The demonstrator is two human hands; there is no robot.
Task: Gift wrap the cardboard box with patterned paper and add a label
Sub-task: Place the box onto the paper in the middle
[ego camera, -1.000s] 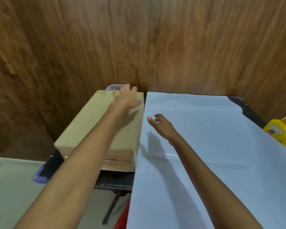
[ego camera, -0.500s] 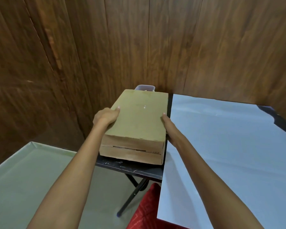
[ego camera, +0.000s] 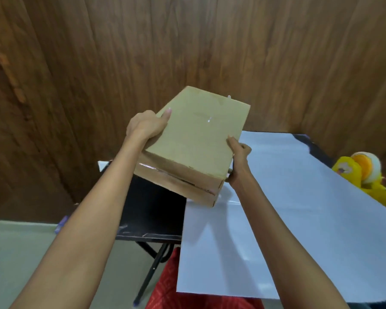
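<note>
Nearest, the paper (ego camera: pixel 276 219) lies blank side up on the bench (ego camera: pixel 152 210), below and right of the box (ego camera: pixel 198 134); the box hangs tilted in the air, long axis running away; the left hand (ego camera: pixel 145 126) grips its left edge, thumb on top, fingers hidden beneath; the right hand (ego camera: pixel 240 161), nearer the paper, pinches the right edge.

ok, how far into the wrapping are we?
Done: the paper sheet lies spread on the black table. In hand: left hand and right hand hold the cardboard box in the air, tilted, over the sheet's left edge. Left: setting it down, folding, taping (yellow tape dispenser at right), labelling.
</note>
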